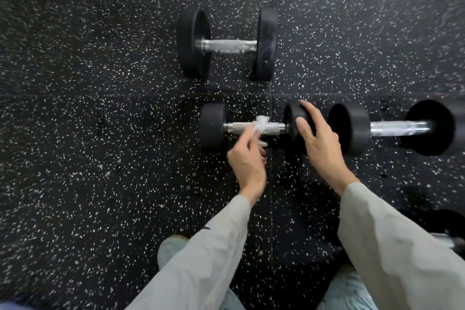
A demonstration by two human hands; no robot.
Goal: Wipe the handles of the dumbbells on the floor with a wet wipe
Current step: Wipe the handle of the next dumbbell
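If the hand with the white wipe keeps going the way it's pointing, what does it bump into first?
Probably the metal handle of the small dumbbell right ahead. The left hand points up and slightly right, and its wet wipe already overlaps that bar. Whether it touches is unclear.

The black rubber floor [100, 83], speckled white, carries three dumbbells: a large one [227, 45] farther off, a small one [256, 127] and another [392, 129] end to end.

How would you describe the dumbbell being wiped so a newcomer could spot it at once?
On the speckled black floor lie three full dumbbells. It is the small dumbbell nearest the person, left of a bigger one. Only it has a white wipe on its handle and a hand steadying its end.
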